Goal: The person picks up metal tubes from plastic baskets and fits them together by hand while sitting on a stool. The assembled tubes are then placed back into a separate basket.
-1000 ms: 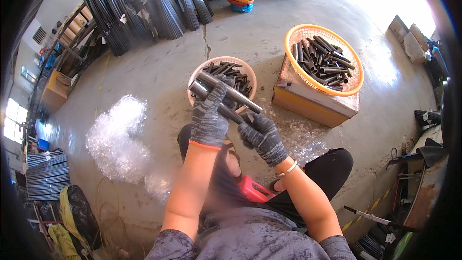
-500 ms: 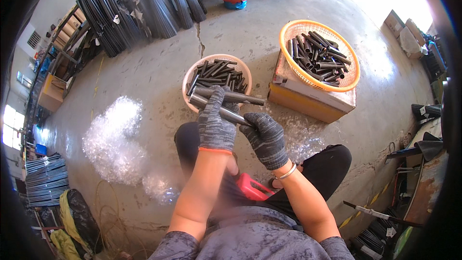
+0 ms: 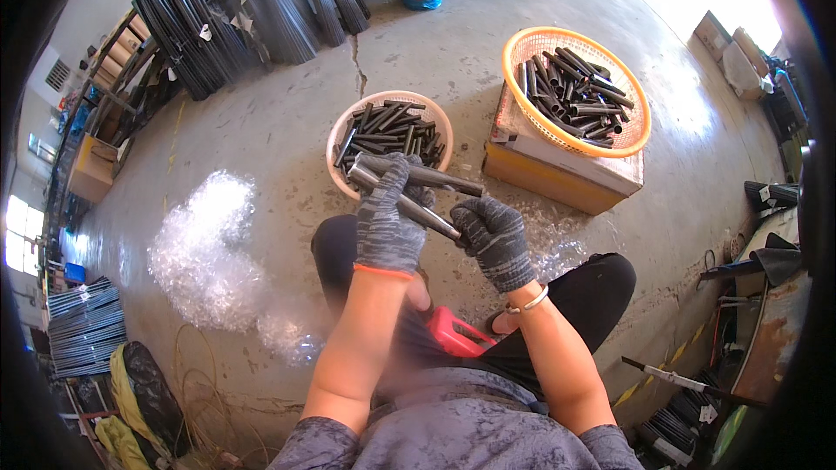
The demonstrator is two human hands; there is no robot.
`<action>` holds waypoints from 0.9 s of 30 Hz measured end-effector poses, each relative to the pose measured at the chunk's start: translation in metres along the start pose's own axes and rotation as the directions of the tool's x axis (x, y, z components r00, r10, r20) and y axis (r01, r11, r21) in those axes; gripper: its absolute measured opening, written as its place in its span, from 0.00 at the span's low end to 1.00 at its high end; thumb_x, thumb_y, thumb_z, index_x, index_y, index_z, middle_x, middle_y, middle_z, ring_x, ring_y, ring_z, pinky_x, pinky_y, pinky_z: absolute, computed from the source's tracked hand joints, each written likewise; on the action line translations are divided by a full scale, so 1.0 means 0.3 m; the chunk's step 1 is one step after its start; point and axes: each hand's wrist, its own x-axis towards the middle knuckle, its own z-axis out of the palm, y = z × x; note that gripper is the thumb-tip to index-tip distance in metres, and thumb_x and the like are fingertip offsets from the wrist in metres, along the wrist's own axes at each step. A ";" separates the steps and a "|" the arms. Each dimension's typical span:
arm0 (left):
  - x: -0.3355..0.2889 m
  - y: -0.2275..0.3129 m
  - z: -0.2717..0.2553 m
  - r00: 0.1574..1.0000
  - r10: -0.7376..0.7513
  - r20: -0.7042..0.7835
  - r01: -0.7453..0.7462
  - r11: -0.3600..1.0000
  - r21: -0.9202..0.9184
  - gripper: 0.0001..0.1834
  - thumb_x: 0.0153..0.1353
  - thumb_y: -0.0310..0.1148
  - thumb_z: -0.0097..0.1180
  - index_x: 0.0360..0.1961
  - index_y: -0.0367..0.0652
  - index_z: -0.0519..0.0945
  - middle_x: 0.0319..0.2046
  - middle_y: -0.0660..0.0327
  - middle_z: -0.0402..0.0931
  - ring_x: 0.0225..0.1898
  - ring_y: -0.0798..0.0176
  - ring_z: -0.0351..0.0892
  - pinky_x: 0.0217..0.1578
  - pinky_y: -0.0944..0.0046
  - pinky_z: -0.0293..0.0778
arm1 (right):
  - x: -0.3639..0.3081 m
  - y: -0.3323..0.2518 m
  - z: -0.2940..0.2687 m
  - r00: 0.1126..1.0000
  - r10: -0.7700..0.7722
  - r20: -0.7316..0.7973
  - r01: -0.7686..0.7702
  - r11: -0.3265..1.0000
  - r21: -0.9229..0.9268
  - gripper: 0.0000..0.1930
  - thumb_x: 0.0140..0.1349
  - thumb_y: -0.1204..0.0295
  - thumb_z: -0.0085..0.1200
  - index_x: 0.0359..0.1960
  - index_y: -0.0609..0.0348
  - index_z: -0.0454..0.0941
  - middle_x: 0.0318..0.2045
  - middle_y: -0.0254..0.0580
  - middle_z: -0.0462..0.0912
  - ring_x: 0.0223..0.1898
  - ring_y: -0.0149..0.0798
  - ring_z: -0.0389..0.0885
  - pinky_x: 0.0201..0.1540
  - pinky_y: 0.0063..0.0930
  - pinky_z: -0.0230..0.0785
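Observation:
Two dark, shiny metal tubes are gripped in my gloved left hand, its fingers wrapped round them. The upper tube points right over the near side of a pale pink basket. The lower tube slants down toward my gloved right hand. That hand is closed right beside the lower tube's end; whatever its fingertips pinch is hidden. Beyond my hands, the pale pink basket holds many short dark tubes. To the right, an orange-rimmed basket with more tubes stands on a cardboard box.
Crumpled clear plastic film lies heaped on the floor at left, with more film by my right knee. A red stool is between my legs. Bundled long dark rods stand at the far left. Metal stock lines the right side.
My right hand has shifted slightly right, and more of the lower tube's end shows. My left hand still holds both tubes.

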 end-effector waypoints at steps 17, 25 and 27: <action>0.056 0.175 -0.089 0.977 0.210 -0.026 -0.210 0.978 0.001 0.10 0.58 0.30 0.58 0.41 0.43 0.78 0.38 0.60 0.78 0.39 0.62 0.77 0.41 0.61 0.75 | 0.019 0.398 -0.790 0.850 0.326 -0.413 -0.049 0.831 0.555 0.11 0.57 0.73 0.56 0.41 0.59 0.72 0.31 0.33 0.74 0.30 0.31 0.73 0.30 0.22 0.68; 0.026 0.097 -0.014 0.990 0.139 -0.034 -0.141 0.989 -0.051 0.10 0.58 0.30 0.58 0.41 0.43 0.77 0.39 0.61 0.78 0.41 0.62 0.77 0.42 0.60 0.74 | -0.030 0.059 -0.389 0.895 -0.424 -0.136 0.279 0.773 -0.570 0.23 0.46 0.74 0.63 0.47 0.55 0.75 0.41 0.45 0.78 0.38 0.44 0.77 0.41 0.35 0.71; 0.041 0.071 -0.028 0.994 0.103 -0.026 -0.104 0.992 -0.065 0.09 0.58 0.30 0.58 0.41 0.43 0.78 0.39 0.61 0.79 0.41 0.62 0.76 0.42 0.60 0.74 | -0.059 -0.040 -0.180 0.853 -0.509 0.118 0.481 0.676 -0.558 0.24 0.44 0.73 0.63 0.47 0.54 0.75 0.40 0.46 0.78 0.41 0.48 0.77 0.43 0.38 0.71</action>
